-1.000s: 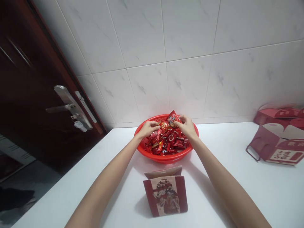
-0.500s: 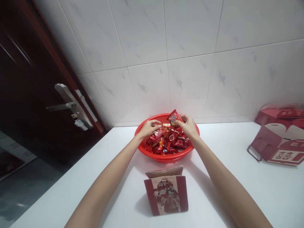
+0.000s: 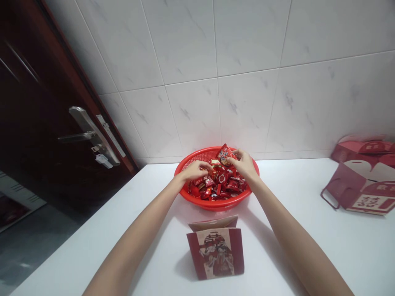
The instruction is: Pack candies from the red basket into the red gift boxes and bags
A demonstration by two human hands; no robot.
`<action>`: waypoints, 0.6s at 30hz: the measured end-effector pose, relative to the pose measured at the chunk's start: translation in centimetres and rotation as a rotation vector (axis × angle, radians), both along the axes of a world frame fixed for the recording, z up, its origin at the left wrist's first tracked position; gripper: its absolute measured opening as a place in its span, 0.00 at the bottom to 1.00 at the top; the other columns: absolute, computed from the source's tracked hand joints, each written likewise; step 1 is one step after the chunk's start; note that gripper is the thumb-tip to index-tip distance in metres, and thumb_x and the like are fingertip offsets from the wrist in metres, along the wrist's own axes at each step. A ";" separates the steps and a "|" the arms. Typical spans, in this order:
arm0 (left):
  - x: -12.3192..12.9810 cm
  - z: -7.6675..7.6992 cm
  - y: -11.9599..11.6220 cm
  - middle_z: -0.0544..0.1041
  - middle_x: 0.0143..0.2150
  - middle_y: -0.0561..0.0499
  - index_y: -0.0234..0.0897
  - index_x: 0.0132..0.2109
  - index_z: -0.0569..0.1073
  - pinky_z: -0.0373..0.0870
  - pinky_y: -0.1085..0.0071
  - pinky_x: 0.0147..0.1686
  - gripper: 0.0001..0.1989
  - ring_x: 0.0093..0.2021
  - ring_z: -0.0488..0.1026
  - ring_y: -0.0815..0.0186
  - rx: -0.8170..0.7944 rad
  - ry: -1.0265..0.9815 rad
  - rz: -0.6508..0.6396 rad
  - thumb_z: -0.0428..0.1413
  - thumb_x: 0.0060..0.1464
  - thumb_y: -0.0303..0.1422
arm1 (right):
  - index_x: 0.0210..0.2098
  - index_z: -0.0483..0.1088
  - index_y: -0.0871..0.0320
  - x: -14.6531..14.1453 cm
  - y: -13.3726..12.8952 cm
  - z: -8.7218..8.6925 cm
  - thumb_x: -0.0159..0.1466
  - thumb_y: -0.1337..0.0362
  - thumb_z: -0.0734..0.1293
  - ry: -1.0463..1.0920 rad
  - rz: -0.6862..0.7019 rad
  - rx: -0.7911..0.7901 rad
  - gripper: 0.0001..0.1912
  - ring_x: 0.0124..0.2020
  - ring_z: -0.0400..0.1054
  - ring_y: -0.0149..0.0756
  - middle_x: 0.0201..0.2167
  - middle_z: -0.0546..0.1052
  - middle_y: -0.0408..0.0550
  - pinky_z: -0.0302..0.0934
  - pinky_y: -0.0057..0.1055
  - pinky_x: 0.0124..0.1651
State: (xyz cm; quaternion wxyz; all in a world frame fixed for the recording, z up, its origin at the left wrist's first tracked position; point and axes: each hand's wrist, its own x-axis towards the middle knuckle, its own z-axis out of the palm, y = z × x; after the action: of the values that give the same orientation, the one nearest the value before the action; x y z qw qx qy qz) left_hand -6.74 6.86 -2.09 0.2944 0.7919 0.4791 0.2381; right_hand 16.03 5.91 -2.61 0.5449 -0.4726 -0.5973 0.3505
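Red packet (image 3: 225,155) in right hand (image 3: 243,164)'s grip; left hand (image 3: 197,170) over basket (image 3: 212,206)

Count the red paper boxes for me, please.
At least 3: the front box, nearest the camera, before the red basket; the right-hand box; and the rear box behind it, where more may be hidden.

A dark red door (image 3: 33,94) stands at the left, with a metal handle (image 3: 75,137) and keys (image 3: 103,160) below it. Grey-veined pale wall tiles (image 3: 247,107) rise behind the white bench (image 3: 296,185).
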 end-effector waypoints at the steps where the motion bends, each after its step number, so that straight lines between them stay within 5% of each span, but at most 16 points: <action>1: 0.0 0.0 -0.1 0.83 0.42 0.48 0.38 0.38 0.82 0.70 0.69 0.43 0.16 0.43 0.77 0.59 -0.057 0.055 -0.046 0.56 0.40 0.29 | 0.35 0.69 0.55 0.0 0.0 0.0 0.54 0.60 0.68 0.000 0.002 0.000 0.09 0.37 0.74 0.38 0.34 0.79 0.45 0.66 0.33 0.40; 5: 0.0 -0.2 -0.4 0.82 0.37 0.51 0.41 0.43 0.83 0.69 0.71 0.33 0.25 0.34 0.76 0.61 -0.207 0.253 -0.096 0.56 0.34 0.25 | 0.34 0.69 0.54 0.0 0.0 0.0 0.54 0.60 0.68 0.002 0.009 0.004 0.09 0.36 0.74 0.38 0.33 0.79 0.44 0.66 0.32 0.38; 8: -0.1 -0.3 -0.3 0.82 0.38 0.51 0.42 0.42 0.83 0.69 0.71 0.35 0.23 0.35 0.76 0.61 -0.164 0.290 -0.086 0.57 0.35 0.25 | 0.34 0.68 0.54 0.0 0.0 0.1 0.54 0.60 0.68 0.008 0.012 -0.006 0.08 0.35 0.74 0.38 0.32 0.79 0.44 0.66 0.32 0.38; 12: 0.2 -0.1 -0.3 0.81 0.35 0.50 0.39 0.36 0.81 0.68 0.70 0.37 0.10 0.36 0.76 0.60 -0.031 0.172 -0.045 0.59 0.45 0.34 | 0.34 0.68 0.54 0.0 0.0 0.1 0.54 0.60 0.68 0.012 0.012 -0.004 0.09 0.36 0.74 0.38 0.33 0.79 0.45 0.66 0.33 0.38; 18: 0.8 0.7 -1.2 0.77 0.29 0.51 0.36 0.31 0.74 0.66 0.71 0.31 0.15 0.31 0.72 0.64 -0.045 -0.057 -0.020 0.60 0.49 0.46 | 0.34 0.68 0.54 0.0 0.1 0.1 0.54 0.61 0.68 -0.005 0.006 -0.010 0.09 0.36 0.74 0.39 0.32 0.79 0.44 0.66 0.33 0.39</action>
State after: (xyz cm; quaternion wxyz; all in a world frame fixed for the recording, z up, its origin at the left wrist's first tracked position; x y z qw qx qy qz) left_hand -5.96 5.69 -1.34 0.3279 0.7828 0.4677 0.2468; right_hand 16.06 5.97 -2.51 0.5399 -0.4744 -0.5985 0.3540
